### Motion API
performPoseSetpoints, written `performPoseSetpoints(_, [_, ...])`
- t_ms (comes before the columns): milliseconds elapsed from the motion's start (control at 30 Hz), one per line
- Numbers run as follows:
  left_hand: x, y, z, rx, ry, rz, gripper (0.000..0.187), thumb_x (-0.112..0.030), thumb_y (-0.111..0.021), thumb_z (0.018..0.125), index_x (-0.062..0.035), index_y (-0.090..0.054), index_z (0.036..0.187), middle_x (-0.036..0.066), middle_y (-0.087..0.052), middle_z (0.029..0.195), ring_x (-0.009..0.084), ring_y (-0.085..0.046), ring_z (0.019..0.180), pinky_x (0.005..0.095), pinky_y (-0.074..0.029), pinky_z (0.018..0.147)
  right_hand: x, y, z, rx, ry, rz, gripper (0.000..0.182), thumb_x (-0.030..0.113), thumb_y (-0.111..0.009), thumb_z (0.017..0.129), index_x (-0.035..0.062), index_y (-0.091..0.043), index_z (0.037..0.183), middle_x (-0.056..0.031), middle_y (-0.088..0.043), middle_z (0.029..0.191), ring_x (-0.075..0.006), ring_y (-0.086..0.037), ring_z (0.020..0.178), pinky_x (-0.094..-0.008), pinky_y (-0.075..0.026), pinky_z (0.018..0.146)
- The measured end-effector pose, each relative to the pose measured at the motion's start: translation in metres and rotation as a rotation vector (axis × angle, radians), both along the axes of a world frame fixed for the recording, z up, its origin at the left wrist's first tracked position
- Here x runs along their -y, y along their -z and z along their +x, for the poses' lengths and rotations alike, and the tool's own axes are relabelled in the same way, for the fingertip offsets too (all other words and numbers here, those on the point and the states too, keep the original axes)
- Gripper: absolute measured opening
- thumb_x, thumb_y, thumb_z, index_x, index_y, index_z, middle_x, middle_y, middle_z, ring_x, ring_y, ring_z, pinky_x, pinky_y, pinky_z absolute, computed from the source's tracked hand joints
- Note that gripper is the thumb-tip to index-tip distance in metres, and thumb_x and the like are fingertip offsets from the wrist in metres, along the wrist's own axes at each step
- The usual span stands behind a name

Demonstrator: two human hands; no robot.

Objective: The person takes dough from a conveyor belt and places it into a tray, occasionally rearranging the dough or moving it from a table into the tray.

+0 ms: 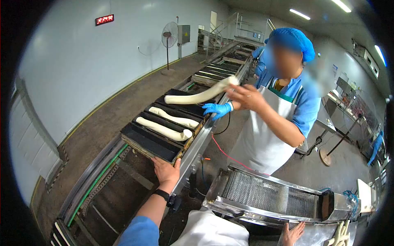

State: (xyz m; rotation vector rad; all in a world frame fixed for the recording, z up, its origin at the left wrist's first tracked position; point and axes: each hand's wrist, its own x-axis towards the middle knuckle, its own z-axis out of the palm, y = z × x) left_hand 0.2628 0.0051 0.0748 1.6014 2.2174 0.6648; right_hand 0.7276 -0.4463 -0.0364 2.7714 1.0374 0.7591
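Note:
My left hand (167, 173) rests against the near end of a black-channelled tray (150, 144) on the conveyor, fingers and thumb apart; whether the fingertips curl round its edge is hard to see. Two long pale dough strips (164, 130) (174, 118) lie in the tray's channels. My right hand (293, 233) lies with fingers stretched on a metal table (314, 234), left of a small pile of pale dough sticks (340, 234). Across from me, a co-worker's bare hand (248, 97) holds a thick dough strip (197, 96); their blue-gloved hand (217, 110) touches the tray side.
The conveyor's metal rail (193, 153) runs away from me, with more trays (217, 70) farther along. A mesh belt machine (271, 194) stands in front of my right side. A red cable (230, 156) hangs beside the co-worker's white apron (262, 143). A fan (169, 35) stands by the wall.

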Motion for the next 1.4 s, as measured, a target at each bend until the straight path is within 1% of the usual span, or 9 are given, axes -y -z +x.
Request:
performPoseSetpoints(167, [-0.001,0.003,0.001,-0.035,0.043,0.023,0.11,-0.054,-0.062,0.091,0.0224,-0.006,0.147,0.043,-0.008,0.155,0.048,-0.02,0.146,0.047,-0.02,0.122,-0.025,-0.033,-0.012,-0.518,0.286,0.065,0.105,0.05,-0.069,0.08,-0.0079,-0.02,0.153,-0.0237,-0.023,0.161,-0.0351,-0.019,0.151,-0.0525,-0.013,0.122])
performPoseSetpoints(367, [-0.002,0.016,-0.006,-0.056,0.142,0.008,0.108,-0.048,-0.065,0.091,0.0248,-0.007,0.145,0.045,-0.006,0.154,0.0508,-0.011,0.147,0.0487,-0.015,0.123,-0.009,-0.055,-0.047,-0.356,0.107,-0.081,0.1,0.049,-0.073,0.08,-0.0053,-0.027,0.151,-0.029,-0.032,0.154,-0.041,-0.029,0.144,-0.0525,-0.023,0.118])
performPoseSetpoints(533, [-0.005,0.032,-0.013,-0.113,0.16,0.014,0.105,-0.046,-0.064,0.093,0.0257,-0.008,0.144,0.046,-0.005,0.153,0.0517,-0.008,0.148,0.049,-0.011,0.123,0.021,-0.026,-0.057,-0.465,0.209,-0.063,0.109,0.036,-0.079,0.072,-0.0047,-0.021,0.154,-0.0268,-0.024,0.158,-0.0404,-0.019,0.149,-0.0519,-0.015,0.121])
performPoseSetpoints(667, [-0.013,0.043,-0.026,-0.043,0.106,-0.198,0.104,-0.05,-0.061,0.093,0.0229,-0.009,0.146,0.043,-0.026,0.149,0.0507,-0.026,0.143,0.0509,-0.023,0.119,0.012,-0.031,-0.066,-0.533,0.317,0.065,0.104,0.013,-0.075,0.059,-0.0142,-0.024,0.146,-0.0335,-0.026,0.153,-0.0439,-0.019,0.148,-0.0596,-0.012,0.12])
performPoseSetpoints(800, [-0.017,0.069,-0.027,-0.174,-0.122,-0.227,0.095,-0.056,-0.061,0.093,0.0197,-0.03,0.142,0.041,-0.039,0.143,0.0506,-0.04,0.134,0.0519,-0.03,0.114,0.004,-0.043,-0.069,-0.532,0.315,0.036,0.101,0.018,-0.077,0.06,-0.0106,-0.03,0.145,-0.0315,-0.028,0.154,-0.042,-0.022,0.148,-0.0585,-0.013,0.121])
performPoseSetpoints(933, [-0.024,0.039,-0.029,-0.298,-0.092,-0.414,0.1,-0.057,-0.06,0.093,0.0185,-0.022,0.146,0.04,-0.029,0.15,0.0483,-0.03,0.142,0.0499,-0.025,0.119,0.003,-0.05,-0.072,-0.531,0.316,0.023,0.099,0.02,-0.076,0.061,-0.0096,-0.032,0.144,-0.0319,-0.029,0.153,-0.0424,-0.023,0.147,-0.0591,-0.012,0.12])
performPoseSetpoints(1100, [-0.031,0.094,-0.069,-0.391,0.097,-0.032,0.103,-0.059,-0.056,0.095,0.0166,-0.013,0.149,0.037,-0.013,0.157,0.0456,-0.016,0.148,0.0484,-0.014,0.122,0.003,-0.049,-0.07,-0.514,0.279,-0.001,0.097,0.02,-0.075,0.062,-0.0096,-0.033,0.144,-0.0322,-0.03,0.153,-0.0436,-0.024,0.147,-0.0602,-0.012,0.12])
performPoseSetpoints(1300, [-0.013,0.032,-0.026,-0.324,0.057,-0.19,0.094,-0.051,-0.055,0.098,0.0169,-0.013,0.15,0.038,-0.016,0.156,0.0451,-0.019,0.147,0.0479,-0.017,0.122,-0.004,-0.057,-0.07,-0.57,0.323,-0.022,0.098,0.022,-0.075,0.064,-0.0101,-0.031,0.145,-0.0315,-0.028,0.154,-0.0424,-0.022,0.148,-0.0587,-0.011,0.121])
performPoseSetpoints(1400, [-0.027,0.078,-0.069,-0.317,0.133,-0.021,0.094,-0.05,-0.053,0.099,0.0186,-0.012,0.148,0.038,-0.018,0.155,0.0445,-0.019,0.146,0.0473,-0.018,0.122,-0.005,-0.059,-0.07,-0.575,0.32,-0.012,0.1,0.023,-0.075,0.064,-0.011,-0.029,0.146,-0.0319,-0.027,0.155,-0.0432,-0.021,0.148,-0.0586,-0.011,0.121])
